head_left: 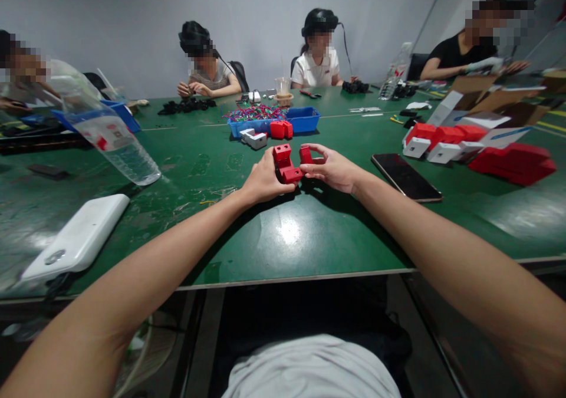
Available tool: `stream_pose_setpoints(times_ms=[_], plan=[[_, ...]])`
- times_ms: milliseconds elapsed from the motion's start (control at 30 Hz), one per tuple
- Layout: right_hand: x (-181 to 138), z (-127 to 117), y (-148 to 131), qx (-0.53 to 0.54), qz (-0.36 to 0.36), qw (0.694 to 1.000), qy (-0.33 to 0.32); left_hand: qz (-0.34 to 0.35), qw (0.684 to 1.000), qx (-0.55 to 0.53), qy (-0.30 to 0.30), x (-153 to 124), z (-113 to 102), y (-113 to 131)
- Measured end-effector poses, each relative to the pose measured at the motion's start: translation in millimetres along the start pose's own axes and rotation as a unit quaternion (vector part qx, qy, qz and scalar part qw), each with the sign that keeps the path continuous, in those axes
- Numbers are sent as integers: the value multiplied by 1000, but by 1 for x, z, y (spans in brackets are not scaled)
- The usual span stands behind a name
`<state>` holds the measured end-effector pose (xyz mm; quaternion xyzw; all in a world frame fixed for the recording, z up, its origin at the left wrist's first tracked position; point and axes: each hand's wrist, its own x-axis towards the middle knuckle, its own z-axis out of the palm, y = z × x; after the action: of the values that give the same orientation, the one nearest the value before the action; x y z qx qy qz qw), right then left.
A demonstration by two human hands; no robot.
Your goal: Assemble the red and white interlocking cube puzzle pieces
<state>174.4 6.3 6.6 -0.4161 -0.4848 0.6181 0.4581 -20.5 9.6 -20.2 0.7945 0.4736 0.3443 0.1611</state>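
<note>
My left hand is closed around a red plastic bracket, a stepped block with small holes in its ends. Just to its right, my right hand pinches a smaller red ridged block between thumb and fingers. The two red pieces are held close together above the green table; whether they touch I cannot tell. Beyond my hands, a white bracket and another red block rest against a blue tray with many small coloured wire pieces in its left part.
A black phone lies right of my right forearm. Red and white parts stand by open cardboard boxes. At left are a water bottle and a white power bank. Several people sit across the table.
</note>
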Motion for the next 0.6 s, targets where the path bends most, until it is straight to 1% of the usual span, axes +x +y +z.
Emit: stream_pose_setpoints(times_ms=[133, 333, 500, 600], plan=[[0, -2, 0, -30, -4, 1000, 1, -4, 1000, 1, 1, 0, 1, 0], [4, -6, 4, -87, -33, 995, 23, -11, 1000, 3, 1, 1, 0, 0], [8, -6, 6, -113, -26, 992, 49, -10, 1000, -1, -2, -1, -1, 2], [6, -4, 5, -112, -20, 992, 49, -9, 1000, 2, -3, -2, -1, 2]])
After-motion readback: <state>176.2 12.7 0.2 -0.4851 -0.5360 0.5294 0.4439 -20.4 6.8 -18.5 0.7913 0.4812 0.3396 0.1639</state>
